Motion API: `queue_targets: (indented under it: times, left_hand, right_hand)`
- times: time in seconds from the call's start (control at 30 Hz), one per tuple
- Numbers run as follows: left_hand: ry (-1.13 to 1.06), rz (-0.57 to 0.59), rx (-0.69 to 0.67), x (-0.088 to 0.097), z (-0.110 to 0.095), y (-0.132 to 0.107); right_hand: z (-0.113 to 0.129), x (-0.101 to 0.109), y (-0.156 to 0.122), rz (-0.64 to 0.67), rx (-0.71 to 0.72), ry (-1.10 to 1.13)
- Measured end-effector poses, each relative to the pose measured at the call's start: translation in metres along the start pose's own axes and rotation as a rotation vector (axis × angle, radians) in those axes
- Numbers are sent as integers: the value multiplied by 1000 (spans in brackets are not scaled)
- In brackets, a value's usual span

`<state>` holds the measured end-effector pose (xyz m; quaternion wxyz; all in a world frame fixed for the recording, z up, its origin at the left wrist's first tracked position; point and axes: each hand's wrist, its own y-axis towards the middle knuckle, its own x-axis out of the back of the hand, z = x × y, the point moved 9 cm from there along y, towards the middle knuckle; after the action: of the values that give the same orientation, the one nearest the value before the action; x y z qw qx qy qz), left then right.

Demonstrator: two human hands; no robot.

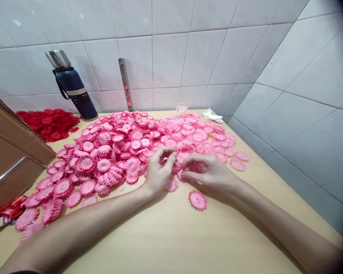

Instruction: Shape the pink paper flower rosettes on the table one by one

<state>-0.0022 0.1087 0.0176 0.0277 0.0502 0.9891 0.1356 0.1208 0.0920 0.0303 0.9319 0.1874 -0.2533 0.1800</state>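
My left hand (159, 170) is closed at the front edge of a heap of pink petal discs (104, 165), thumb and forefinger pressed together. A bit of pink shows inside its curled fingers, but what it holds is mostly hidden. Just to the right, my right hand (204, 168) is bent in a pinch facing the left one, with pink behind and between its fingers; I cannot make out what is in it. One flat pink disc with a fringed rim and a small centre hole (197, 200) lies on the table below the right hand. Paler discs (198, 135) spread behind both hands.
A dark blue thermos (74, 89) stands at the back left beside a pile of red discs (50, 123). A cardboard box (14, 152) and red wrappers (10, 209) are at the left. A small clear cup (181, 110) and white tissue (213, 115) lie near the tiled wall.
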Motion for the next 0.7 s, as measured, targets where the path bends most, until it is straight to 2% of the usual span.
queue_targets:
  times: [0.07, 0.2, 0.27, 0.33, 0.43, 0.5, 0.63, 0.7]
  left_hand:
    - [-13, 0, 1, 0, 1, 0]
    - [-37, -6, -3, 0, 0, 0]
    - [-39, -14, -2, 1, -2, 0]
    - [-50, -12, 8, 1, -2, 0]
    - [-67, 0, 11, -1, -5, -1]
    - [-70, 42, 5, -5, -5, -2]
    - [-92, 166, 31, -15, 0, -5]
    - [-74, 148, 23, -13, 0, -5]
  right_hand:
    - [2, 1, 0, -6, 49, -19]
    - [14, -7, -1, 71, 230, -167]
    - [15, -10, -1, 78, 232, -191]
    - [13, -5, 0, 18, 161, -187]
    - [5, 13, -1, -189, -17, -137]
    - [-1, 22, -4, -299, -103, -16]
    - [-10, 21, -5, -344, -179, 366]
    - [-15, 19, -5, -345, -211, 492]
